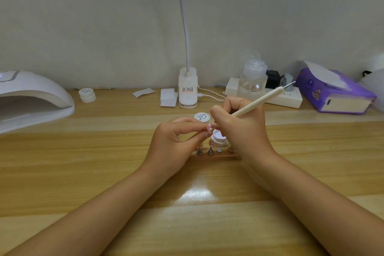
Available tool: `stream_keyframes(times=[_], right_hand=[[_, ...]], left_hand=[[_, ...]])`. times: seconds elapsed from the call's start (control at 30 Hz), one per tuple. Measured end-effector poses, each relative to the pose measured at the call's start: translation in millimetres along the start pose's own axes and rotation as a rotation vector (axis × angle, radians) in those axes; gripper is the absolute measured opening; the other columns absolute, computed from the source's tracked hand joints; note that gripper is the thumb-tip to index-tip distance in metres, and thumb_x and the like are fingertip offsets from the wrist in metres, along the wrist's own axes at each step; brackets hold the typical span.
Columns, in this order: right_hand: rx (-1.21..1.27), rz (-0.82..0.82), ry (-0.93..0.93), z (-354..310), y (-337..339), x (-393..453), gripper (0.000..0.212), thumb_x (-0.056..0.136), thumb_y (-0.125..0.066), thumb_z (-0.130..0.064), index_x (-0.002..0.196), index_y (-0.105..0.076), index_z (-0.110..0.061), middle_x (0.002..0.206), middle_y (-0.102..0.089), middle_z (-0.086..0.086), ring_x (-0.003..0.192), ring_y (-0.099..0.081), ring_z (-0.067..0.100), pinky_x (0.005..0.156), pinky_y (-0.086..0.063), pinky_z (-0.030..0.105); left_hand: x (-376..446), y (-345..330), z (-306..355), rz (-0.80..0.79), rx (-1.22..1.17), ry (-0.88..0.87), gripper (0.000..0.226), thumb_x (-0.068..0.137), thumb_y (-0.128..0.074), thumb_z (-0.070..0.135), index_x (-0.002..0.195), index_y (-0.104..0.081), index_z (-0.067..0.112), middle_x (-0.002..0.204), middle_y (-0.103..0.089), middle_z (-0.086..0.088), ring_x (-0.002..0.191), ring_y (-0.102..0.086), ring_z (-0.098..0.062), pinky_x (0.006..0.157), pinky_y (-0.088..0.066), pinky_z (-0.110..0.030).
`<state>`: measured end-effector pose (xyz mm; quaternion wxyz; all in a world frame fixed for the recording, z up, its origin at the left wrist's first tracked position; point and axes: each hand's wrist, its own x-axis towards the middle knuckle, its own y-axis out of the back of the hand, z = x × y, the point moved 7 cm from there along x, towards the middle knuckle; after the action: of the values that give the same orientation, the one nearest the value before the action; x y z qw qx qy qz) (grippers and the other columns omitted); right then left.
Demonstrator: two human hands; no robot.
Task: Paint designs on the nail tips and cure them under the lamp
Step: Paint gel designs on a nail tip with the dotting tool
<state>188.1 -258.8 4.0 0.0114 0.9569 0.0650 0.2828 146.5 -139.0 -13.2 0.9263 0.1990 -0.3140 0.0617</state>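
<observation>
My left hand (174,141) pinches a small pink nail tip (209,127) with white dots on it, held above the table. My right hand (239,129) grips a cream dotting pen (264,97), its lower end touching the nail tip. Below the hands an open jar of white gel (218,138) stands behind a wooden nail-tip stand (216,155) with several small holders; one more pink tip (211,143) sits on a holder. The jar's white lid (201,117) lies just behind. The white curing lamp (31,97) stands at the far left.
A second small white jar (87,94) stands near the curing lamp. At the back are paper pieces (168,96), a clip desk lamp (188,91), a clear pump bottle (252,79), a white power strip (286,95) and a purple tissue pack (334,91).
</observation>
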Motion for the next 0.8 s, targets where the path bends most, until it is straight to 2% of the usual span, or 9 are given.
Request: stream_keyframes(times=[0.3, 0.43, 0.57, 0.7, 0.8], right_hand=[[0.042, -0.009, -0.008, -1.3, -1.4, -1.3, 0.041, 0.073, -0.056, 0.007, 0.043, -0.038, -0.014, 0.032, -0.039, -0.011, 0.034, -0.046, -0.002, 0.042, -0.037, 0.008], [0.045, 0.0, -0.001, -1.9, -1.1, -0.5, 0.036, 0.068, -0.057, -0.004, 0.041, -0.037, -0.017, 0.034, -0.036, -0.011, 0.035, -0.041, -0.001, 0.043, -0.037, 0.01], [0.01, -0.001, 0.005, 0.0, -0.4, 0.1, 0.043, 0.073, -0.058, 0.004, 0.04, -0.04, -0.017, 0.034, -0.038, -0.01, 0.038, -0.039, 0.001, 0.044, -0.038, 0.012], [0.032, -0.001, 0.003, -0.6, -0.8, -0.6, 0.039, 0.07, -0.058, -0.002, 0.04, -0.04, -0.019, 0.034, -0.039, -0.011, 0.037, -0.041, 0.001, 0.044, -0.039, 0.012], [0.03, 0.007, 0.005, -0.3, 0.1, -0.2, 0.044, 0.072, -0.058, 0.003, 0.04, -0.039, -0.019, 0.034, -0.038, -0.01, 0.038, -0.04, 0.001, 0.045, -0.039, 0.012]], left_hand=[[0.1, -0.3, -1.3, 0.004, -0.01, 0.012, 0.023, 0.073, -0.065, 0.023, 0.095, -0.069, 0.022, 0.081, -0.068, 0.014, 0.077, -0.063, -0.001, 0.07, -0.054, -0.027], [0.2, 0.1, -1.4, 0.006, -0.019, 0.012, 0.021, 0.073, -0.065, 0.024, 0.094, -0.069, 0.026, 0.08, -0.068, 0.015, 0.076, -0.063, -0.001, 0.068, -0.055, -0.028], [0.0, 0.3, -2.0, 0.007, -0.007, 0.009, 0.024, 0.073, -0.065, 0.025, 0.097, -0.068, 0.024, 0.082, -0.068, 0.015, 0.079, -0.064, -0.003, 0.069, -0.055, -0.032], [-0.1, -0.1, -2.2, 0.004, -0.012, 0.006, 0.024, 0.073, -0.065, 0.024, 0.097, -0.068, 0.024, 0.083, -0.068, 0.015, 0.079, -0.064, -0.003, 0.069, -0.055, -0.031], [0.0, -0.2, -2.5, 0.004, -0.015, 0.008, 0.023, 0.073, -0.066, 0.024, 0.096, -0.068, 0.024, 0.083, -0.068, 0.015, 0.08, -0.064, -0.002, 0.069, -0.055, -0.03]])
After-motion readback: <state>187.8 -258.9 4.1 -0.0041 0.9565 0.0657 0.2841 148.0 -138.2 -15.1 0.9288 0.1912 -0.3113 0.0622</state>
